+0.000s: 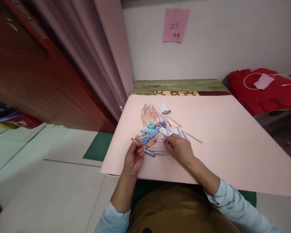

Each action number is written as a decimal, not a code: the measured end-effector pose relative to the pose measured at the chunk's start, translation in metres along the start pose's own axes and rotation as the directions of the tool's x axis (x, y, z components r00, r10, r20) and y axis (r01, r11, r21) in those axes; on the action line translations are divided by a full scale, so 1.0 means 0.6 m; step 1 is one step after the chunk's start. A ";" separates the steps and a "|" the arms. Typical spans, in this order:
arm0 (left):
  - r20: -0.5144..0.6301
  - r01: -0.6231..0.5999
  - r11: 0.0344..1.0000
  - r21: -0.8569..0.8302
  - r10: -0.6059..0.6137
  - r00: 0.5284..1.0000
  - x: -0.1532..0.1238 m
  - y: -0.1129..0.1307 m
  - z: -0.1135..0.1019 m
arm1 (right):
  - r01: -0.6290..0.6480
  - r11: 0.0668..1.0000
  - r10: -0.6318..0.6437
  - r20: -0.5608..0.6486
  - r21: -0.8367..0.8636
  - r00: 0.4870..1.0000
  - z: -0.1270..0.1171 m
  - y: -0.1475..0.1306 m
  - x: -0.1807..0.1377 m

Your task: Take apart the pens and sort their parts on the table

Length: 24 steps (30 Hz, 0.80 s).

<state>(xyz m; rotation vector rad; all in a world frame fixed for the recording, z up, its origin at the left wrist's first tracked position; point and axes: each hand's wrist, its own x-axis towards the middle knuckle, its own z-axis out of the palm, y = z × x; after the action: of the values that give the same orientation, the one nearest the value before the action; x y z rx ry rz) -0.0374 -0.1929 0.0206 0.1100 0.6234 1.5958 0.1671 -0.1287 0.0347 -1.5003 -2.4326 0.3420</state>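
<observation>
My left hand (134,159) pinches a short orange-brown pen barrel (135,141) at the left side of the pile, its open end turned toward me. Over the pile's right side, my right hand (180,147) has its thumb and fingers pressed together; what lies between them is hidden. Between the hands are blue pen barrels (150,135), with several orange-brown ones among them. Turquoise caps (150,125) and blue caps (161,123) lie just behind. Whitish-lilac barrels (179,132) rest beyond my right fingers.
Clear pinkish pen parts (149,114) lie in a group at the back, beside a bundle of white refills with black ends (164,108). A thin wooden-coloured stick (194,136) points right. Pink paper (232,145) covers the table. Red cloth (269,94) with a white cable is at right.
</observation>
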 end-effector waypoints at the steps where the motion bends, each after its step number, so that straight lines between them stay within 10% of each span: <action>1: 0.004 0.014 1.000 0.007 -0.014 1.000 0.001 -0.002 -0.001 | 0.005 1.000 -0.005 0.010 -0.011 1.000 0.001 -0.007 0.006; 24: -0.050 0.052 0.998 0.024 -0.051 0.997 0.017 -0.008 0.003 | -0.049 0.985 0.049 0.000 -0.168 0.999 0.047 -0.058 0.036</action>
<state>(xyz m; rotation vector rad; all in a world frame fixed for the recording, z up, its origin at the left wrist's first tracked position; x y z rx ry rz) -0.0337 -0.1828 0.0172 0.0733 0.6795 1.5450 0.1192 -0.1262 0.0222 -1.6311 -2.4846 0.1521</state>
